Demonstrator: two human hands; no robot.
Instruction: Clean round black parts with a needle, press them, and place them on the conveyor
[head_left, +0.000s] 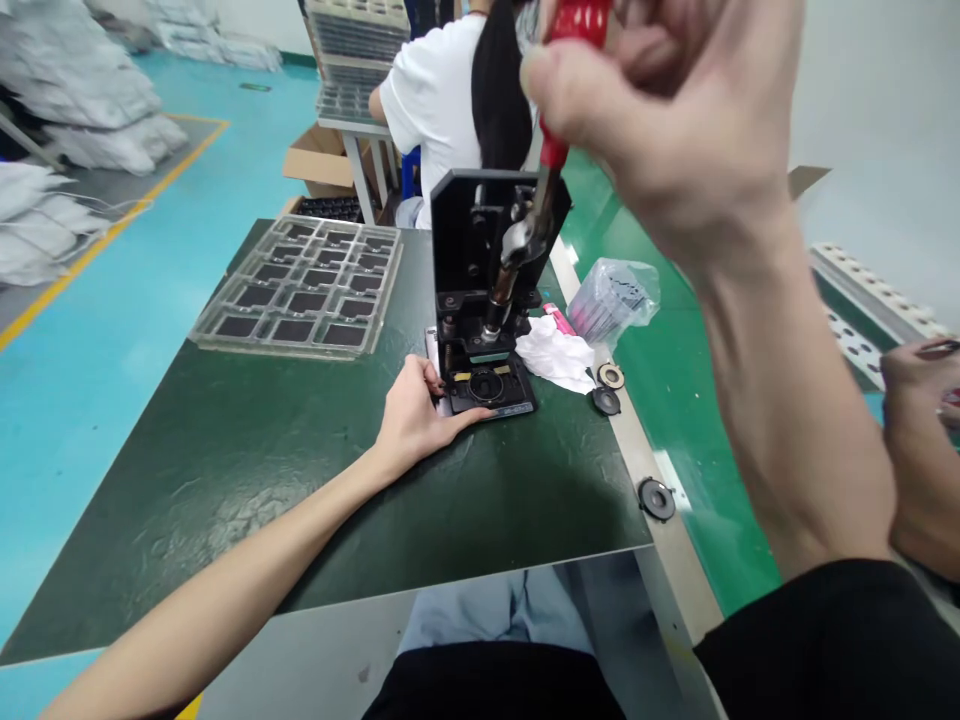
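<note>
A small black toggle press (pixel 487 260) stands upright on the green table. My right hand (pixel 667 120), raised high and close to the camera, is closed around the press's red lever handle (pixel 555 145). Down at the base, my left hand (pixel 420 410) grips the near left corner, its thumb along the front edge and its fingers bent at the left side. A round black part (pixel 486 385) lies in the base's fixture, below the press head (pixel 489 352). The head is apart from the base. Part of the red handle is hidden by my right fingers.
Left of the press lies a clear compartment tray (pixel 292 350) holding dark square pieces. To the right are crumpled white paper (pixel 553 355), a plastic bag (pixel 611 300) and several round parts, one a black ring (pixel 657 498). People sit ahead and at far right.
</note>
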